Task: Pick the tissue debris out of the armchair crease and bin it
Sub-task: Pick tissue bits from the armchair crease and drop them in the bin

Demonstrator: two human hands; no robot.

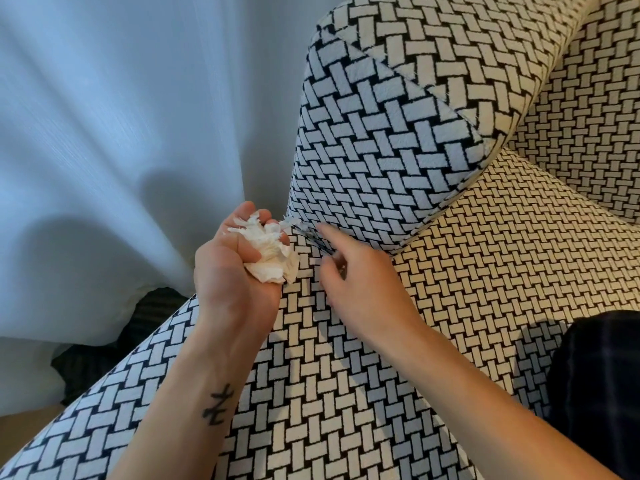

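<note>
Far left hangs a pale curtain (104, 133), and under its hem a dark striped cloth (104, 358) lies on the floor beside the armchair's left edge. My left hand (228, 268) is palm up over the left edge of the seat (346, 393), its fingers curled round a crumpled wad of white tissue (273, 258) with shredded ends sticking up past my fingertips. A small dark tattoo (218, 405) shows on that forearm. Just right of the wad, a small scrap of tissue (292, 222) sits at the left end of the crease, where the seat meets the padded arm (381, 140) of the chair. My right hand (360, 282) lies over the seat close to that crease, forefinger stretched out with its tip near the scrap and the other fingers tucked under. Whether those tucked fingers pinch anything, I cannot tell. At the seat's right edge, my leg in dark checked cloth (595, 375) rests on the cushion.
</note>
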